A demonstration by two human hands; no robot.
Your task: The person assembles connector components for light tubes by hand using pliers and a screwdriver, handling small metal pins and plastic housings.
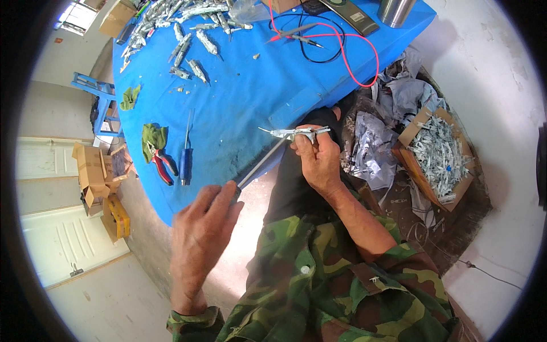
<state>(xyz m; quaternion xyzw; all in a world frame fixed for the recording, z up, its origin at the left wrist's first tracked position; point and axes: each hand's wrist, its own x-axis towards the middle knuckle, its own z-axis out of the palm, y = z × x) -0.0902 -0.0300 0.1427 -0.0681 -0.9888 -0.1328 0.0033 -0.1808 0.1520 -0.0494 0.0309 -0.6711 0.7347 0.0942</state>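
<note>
My left hand [202, 233] is closed around a screwdriver; its fingers cover most of the handle. The long metal shaft of the screwdriver [262, 162] slants up to the right. Its tip meets a slim, pale grey-white part [290, 133] with a thin pin at its left end; whether the tip sits inside it I cannot tell. Thumb and fingers of my right hand [320, 162] pinch this part near the table's front edge, above my lap. On the blue-covered table [228, 108], a blue-handled screwdriver [186, 162] and red-handled pliers [162, 165] lie to the left.
Similar parts are heaped [171, 25] at the table's far left. A meter [350, 17] with a red lead [373, 62] and a metal cup [397, 11] stand far right. An open carton [436, 154] of pale pieces is beside crumpled plastic bags [370, 148] on my right.
</note>
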